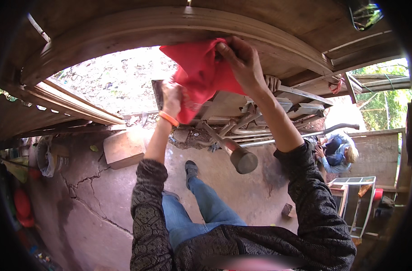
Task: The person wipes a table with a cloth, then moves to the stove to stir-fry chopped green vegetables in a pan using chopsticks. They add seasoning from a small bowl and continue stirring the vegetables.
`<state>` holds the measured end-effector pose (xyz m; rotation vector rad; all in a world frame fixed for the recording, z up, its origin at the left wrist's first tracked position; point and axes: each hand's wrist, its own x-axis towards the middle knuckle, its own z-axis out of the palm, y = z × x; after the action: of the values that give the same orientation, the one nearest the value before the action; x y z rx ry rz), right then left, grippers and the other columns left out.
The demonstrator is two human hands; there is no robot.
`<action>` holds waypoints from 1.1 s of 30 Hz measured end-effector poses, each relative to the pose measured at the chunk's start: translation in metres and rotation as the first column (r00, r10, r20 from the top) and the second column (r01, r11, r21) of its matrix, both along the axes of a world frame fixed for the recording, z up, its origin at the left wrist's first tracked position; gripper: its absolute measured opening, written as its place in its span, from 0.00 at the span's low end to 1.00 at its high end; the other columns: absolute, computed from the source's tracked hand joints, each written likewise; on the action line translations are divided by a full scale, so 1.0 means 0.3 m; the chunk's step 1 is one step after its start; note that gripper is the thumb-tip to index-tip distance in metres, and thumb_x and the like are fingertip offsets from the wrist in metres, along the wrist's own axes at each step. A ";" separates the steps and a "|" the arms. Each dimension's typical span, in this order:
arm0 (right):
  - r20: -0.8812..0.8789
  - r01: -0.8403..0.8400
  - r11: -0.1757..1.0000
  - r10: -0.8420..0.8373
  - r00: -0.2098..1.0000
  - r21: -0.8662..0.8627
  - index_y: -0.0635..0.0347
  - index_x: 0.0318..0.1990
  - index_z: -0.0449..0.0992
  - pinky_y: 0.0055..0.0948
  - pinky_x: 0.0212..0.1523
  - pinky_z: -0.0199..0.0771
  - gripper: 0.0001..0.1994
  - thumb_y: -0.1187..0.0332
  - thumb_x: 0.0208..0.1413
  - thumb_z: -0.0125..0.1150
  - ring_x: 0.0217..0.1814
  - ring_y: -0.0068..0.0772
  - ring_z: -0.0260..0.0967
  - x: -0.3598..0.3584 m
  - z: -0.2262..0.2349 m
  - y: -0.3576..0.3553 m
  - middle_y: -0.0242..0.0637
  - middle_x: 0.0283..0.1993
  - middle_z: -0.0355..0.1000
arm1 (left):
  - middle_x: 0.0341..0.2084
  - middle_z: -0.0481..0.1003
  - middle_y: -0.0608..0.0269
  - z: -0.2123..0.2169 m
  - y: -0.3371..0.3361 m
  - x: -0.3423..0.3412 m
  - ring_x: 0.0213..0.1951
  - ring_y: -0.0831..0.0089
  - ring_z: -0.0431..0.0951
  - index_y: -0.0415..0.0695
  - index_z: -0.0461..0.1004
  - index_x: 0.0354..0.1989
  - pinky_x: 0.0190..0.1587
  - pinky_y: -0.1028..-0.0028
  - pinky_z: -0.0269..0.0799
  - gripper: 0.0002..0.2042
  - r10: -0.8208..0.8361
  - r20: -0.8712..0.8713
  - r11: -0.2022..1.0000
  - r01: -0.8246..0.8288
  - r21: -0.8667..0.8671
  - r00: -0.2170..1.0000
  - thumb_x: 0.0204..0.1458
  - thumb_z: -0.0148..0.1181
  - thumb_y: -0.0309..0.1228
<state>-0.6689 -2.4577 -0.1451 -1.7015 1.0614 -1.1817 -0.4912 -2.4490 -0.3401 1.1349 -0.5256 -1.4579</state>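
Observation:
A bright red cloth (199, 81) hangs in front of me, just below a curved-looking wooden beam (188, 20) overhead. With thumb and fingers my right hand (244, 65) pinches its upper right corner, close under the beam. My left hand (172, 97), an orange band at its wrist, is closed on the cloth's left side lower down and is somewhat smeared by motion. The cloth is creased and spread between the two hands. Part of my left hand's fingers is hidden.
Below the cloth, a mallet (244, 159) sticks out beside metal tubes. A pale block (125, 148) lies on the cracked concrete floor (79, 203). At the right, another person (339, 153) crouches near a metal frame (357, 181). Red objects (23, 205) stand at the left edge.

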 end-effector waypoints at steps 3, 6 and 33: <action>-0.219 0.102 0.993 -0.113 0.969 -0.060 0.65 0.35 0.78 0.30 0.32 0.68 0.15 0.59 0.64 0.60 0.28 0.22 0.64 -0.026 -0.018 0.000 0.37 0.26 0.75 | 0.49 0.76 0.46 -0.024 0.011 0.072 0.42 0.62 0.82 0.37 0.69 0.57 0.44 0.67 0.81 0.17 -0.054 0.180 0.857 0.138 -0.497 0.982 0.61 0.46 0.25; -0.228 0.093 0.995 -0.098 0.969 -0.031 0.65 0.31 0.74 0.33 0.30 0.66 0.17 0.58 0.64 0.60 0.26 0.27 0.59 -0.034 -0.047 0.003 0.43 0.24 0.71 | 0.51 0.75 0.52 -0.053 0.055 0.072 0.49 0.64 0.79 0.37 0.68 0.58 0.53 0.66 0.78 0.17 -0.064 -0.039 0.897 0.041 -0.441 0.997 0.62 0.46 0.25; -0.166 0.085 0.952 -0.139 0.976 -0.295 0.59 0.41 0.83 0.32 0.36 0.80 0.08 0.74 0.54 0.63 0.38 0.42 0.80 -0.044 0.159 0.026 0.45 0.41 0.80 | 0.52 0.76 0.57 0.115 0.102 0.057 0.52 0.67 0.78 0.40 0.70 0.57 0.55 0.63 0.77 0.14 -0.071 -0.422 0.978 -0.021 -0.210 0.904 0.66 0.47 0.30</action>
<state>-0.6821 -2.4498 -0.0972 -2.0306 1.1555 -1.3215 -0.4742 -2.4183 -0.3055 0.6149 -0.3725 -1.5757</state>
